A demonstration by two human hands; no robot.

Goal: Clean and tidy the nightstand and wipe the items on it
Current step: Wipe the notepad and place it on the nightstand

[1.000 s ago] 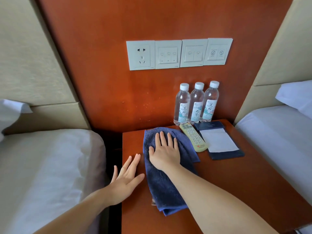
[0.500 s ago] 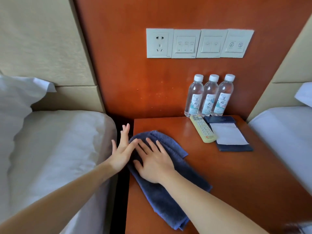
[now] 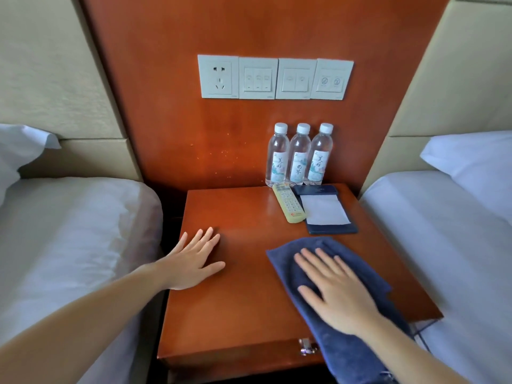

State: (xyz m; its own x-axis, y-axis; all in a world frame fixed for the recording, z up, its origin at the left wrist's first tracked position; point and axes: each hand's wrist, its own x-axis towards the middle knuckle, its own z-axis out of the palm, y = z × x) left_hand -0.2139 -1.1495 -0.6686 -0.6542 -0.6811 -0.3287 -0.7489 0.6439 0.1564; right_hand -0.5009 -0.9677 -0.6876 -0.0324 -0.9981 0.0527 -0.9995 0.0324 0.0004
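Standing by the beds, I see a reddish wooden bench (image 3: 249,300) with both of the person's hands down on it. The left hand (image 3: 194,261) lies flat on the bare wood at about 9 o'clock, near the bench's left edge. Its fingers are straight and a little spread, and its grip is slack with nothing in it. The right hand (image 3: 338,295) presses palm-down on a dark blue cloth (image 3: 340,353) at about 4 o'clock. The fingers are stretched out over the fabric rather than curled round it, so that grip is open too. The cloth lies spread under the palm, and its near end hangs over the front edge of the bench, beside a small metal drawer handle (image 3: 306,349). At 1 o'clock, against the back panel, three water bottles (image 3: 300,156) stand upright in a tight row with white caps on. Just in front of them lies a pale yellow remote (image 3: 289,206), touching or nearly touching a navy notepad (image 3: 332,230) that carries a white sheet. The cloth's far edge lies just short of the notepad. At 12 o'clock, on the wall above, is a row of white switch plates (image 3: 275,77). A white-sheeted bed flanks the bench on the left (image 3: 69,231) and another on the right (image 3: 443,231).
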